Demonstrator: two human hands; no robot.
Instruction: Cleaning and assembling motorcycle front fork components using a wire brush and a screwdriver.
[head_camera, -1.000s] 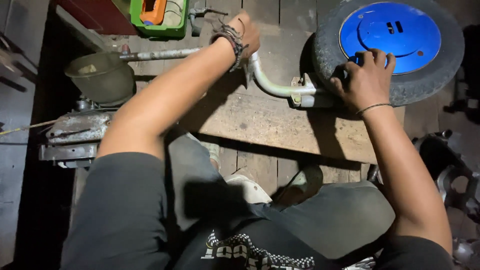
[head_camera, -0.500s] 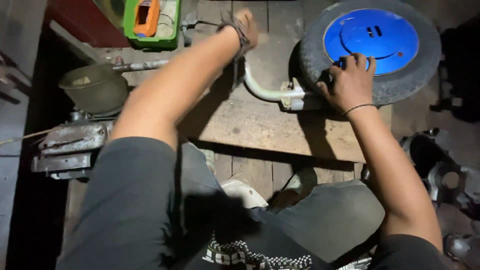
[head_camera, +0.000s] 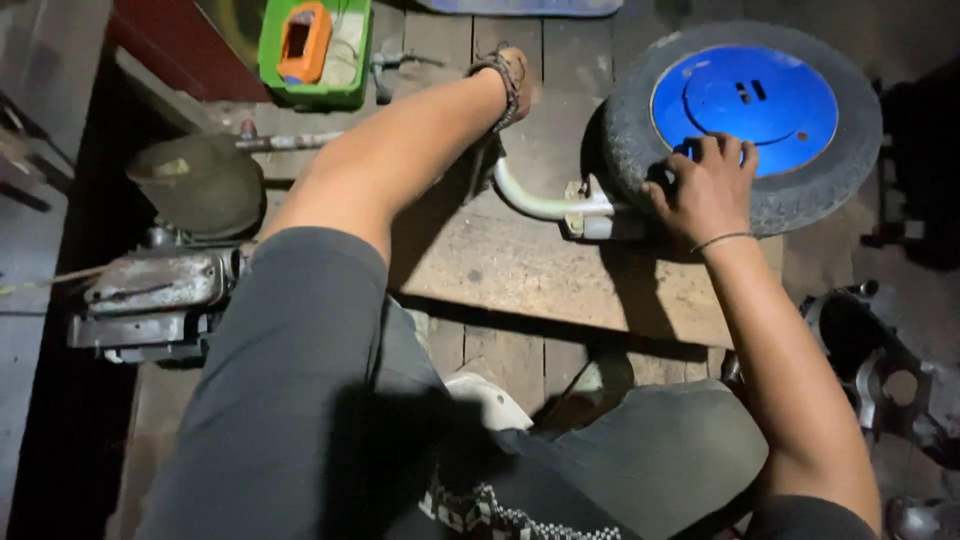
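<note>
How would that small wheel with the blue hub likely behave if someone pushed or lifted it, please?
Lying flat on the boards, the wheel probably won't roll. Its knobbly rubber tyre should grip rather than slide. The right hand rests on its rim; the attached bent tube would likely swing along.

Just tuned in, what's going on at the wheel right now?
A person sits on a wooden floor. Their right hand rests on the rubber tyre of a small wheel with a blue hub, at the spot where a bent white metal tube meets it. The left hand reaches further away, towards a green tray; what it grips is hidden. A greasy engine part lies at the left.
</note>
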